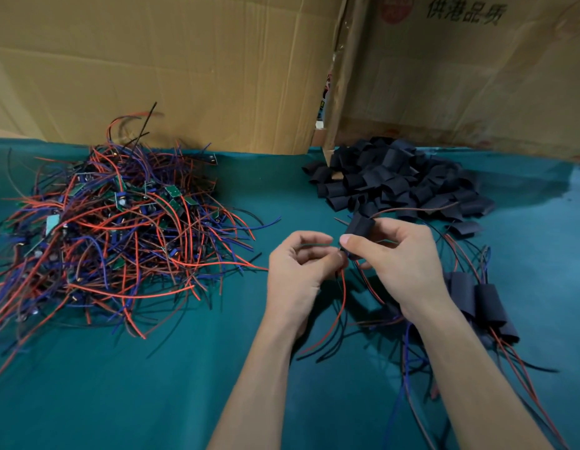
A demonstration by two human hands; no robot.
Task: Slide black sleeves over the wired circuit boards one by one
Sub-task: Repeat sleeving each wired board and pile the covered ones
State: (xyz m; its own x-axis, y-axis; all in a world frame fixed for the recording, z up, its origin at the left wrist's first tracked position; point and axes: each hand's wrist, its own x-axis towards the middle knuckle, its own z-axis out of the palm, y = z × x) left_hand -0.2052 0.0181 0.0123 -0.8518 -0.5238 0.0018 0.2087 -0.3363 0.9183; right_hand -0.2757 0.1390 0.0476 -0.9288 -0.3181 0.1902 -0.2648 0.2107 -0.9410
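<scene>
Lying on the green cloth (158, 378), a tangle of wired boards (119, 219) is seen at left, a heap of sleeves (395, 180) by the cardboard (184, 69), and sleeved boards (480, 303) partly hidden behind the right forearm. One sleeve (360, 227) is gripped by the right hand (402, 258) above the cloth; red and black wires (339, 306) are pinched by the left hand (298, 271). Its board cannot be made out.
</scene>
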